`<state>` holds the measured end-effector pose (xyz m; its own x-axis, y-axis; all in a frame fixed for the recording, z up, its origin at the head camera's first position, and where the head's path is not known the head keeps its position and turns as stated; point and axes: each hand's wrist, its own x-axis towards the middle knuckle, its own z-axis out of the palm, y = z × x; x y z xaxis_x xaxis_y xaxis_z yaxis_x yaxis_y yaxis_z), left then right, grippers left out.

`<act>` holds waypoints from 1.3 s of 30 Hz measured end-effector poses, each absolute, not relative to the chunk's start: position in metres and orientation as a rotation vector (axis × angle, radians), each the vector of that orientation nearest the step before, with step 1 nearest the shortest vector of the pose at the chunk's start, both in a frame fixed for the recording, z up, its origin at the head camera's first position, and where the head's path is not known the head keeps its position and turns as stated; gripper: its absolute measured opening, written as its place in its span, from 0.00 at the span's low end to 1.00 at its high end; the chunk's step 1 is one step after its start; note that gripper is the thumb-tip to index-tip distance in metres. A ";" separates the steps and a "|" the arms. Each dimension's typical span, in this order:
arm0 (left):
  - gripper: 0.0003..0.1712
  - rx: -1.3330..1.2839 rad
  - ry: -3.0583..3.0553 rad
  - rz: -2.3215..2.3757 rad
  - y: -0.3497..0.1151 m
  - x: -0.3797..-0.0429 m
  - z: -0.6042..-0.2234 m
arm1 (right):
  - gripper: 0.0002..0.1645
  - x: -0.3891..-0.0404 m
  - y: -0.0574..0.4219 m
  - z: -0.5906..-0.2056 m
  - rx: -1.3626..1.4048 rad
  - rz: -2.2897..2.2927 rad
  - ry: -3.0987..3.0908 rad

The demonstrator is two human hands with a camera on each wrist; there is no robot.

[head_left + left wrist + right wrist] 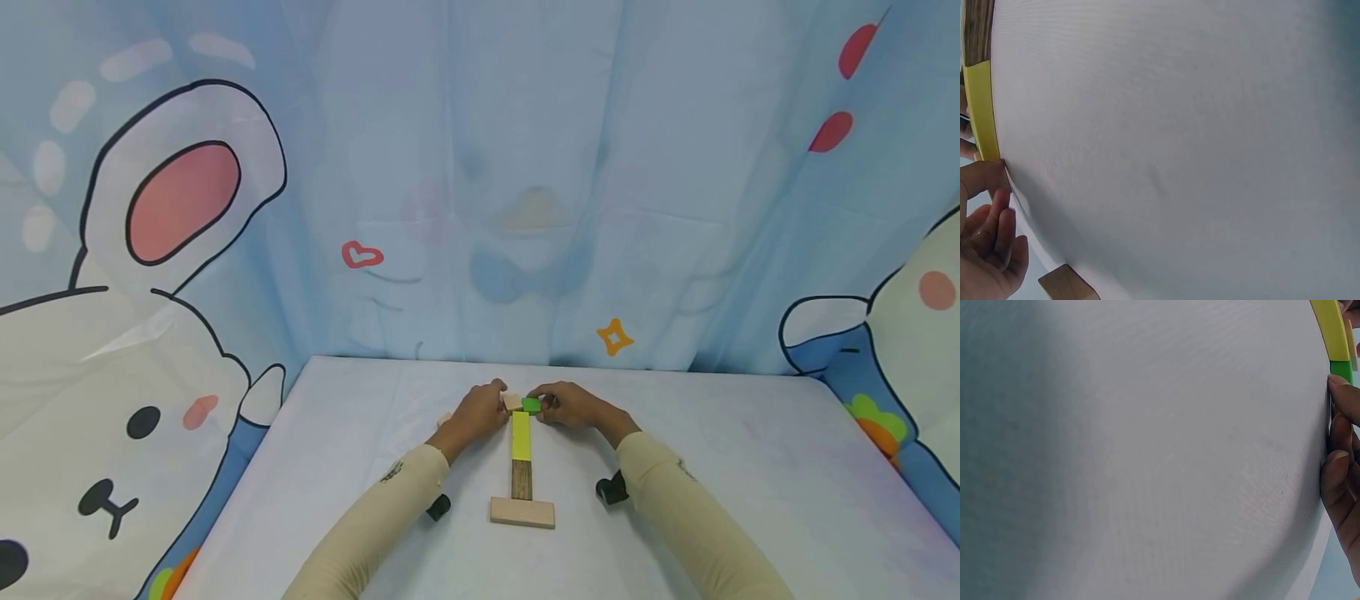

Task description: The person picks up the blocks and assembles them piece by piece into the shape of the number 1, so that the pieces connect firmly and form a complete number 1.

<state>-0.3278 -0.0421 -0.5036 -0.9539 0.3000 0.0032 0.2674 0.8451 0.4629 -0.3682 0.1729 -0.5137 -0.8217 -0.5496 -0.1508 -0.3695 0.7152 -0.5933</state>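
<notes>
At the far end of a line of blocks, my left hand pinches a light wooden block. My right hand has its thumb and fingers on a green block, right beside the wooden one. Both blocks sit at the far end of a yellow block. Nearer to me come a dark-grained wooden block and a pale wooden plank lying crosswise. In the right wrist view the green block meets the yellow block's end, with fingertips right at it.
Another wooden block lies beyond my left hand, mostly hidden by it in the head view. The white-covered table ends at a blue cartoon curtain behind the blocks. Dark wrist cameras hang under the forearms.
</notes>
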 end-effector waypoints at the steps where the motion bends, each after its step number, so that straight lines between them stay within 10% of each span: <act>1: 0.25 0.453 2.953 0.729 -0.043 -0.328 -0.504 | 0.24 -0.368 0.173 -0.514 -0.721 -0.799 2.606; 39: 0.35 0.450 3.045 0.671 -0.087 -0.304 -0.496 | 0.24 -0.372 0.173 -0.518 -0.741 -0.779 2.612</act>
<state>-0.3039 -0.0869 -0.4963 -0.9591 0.2745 0.0691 0.2781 0.8685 0.4104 -0.3720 0.1727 -0.5180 -0.8158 -0.5593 -0.1471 -0.3873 0.7173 -0.5792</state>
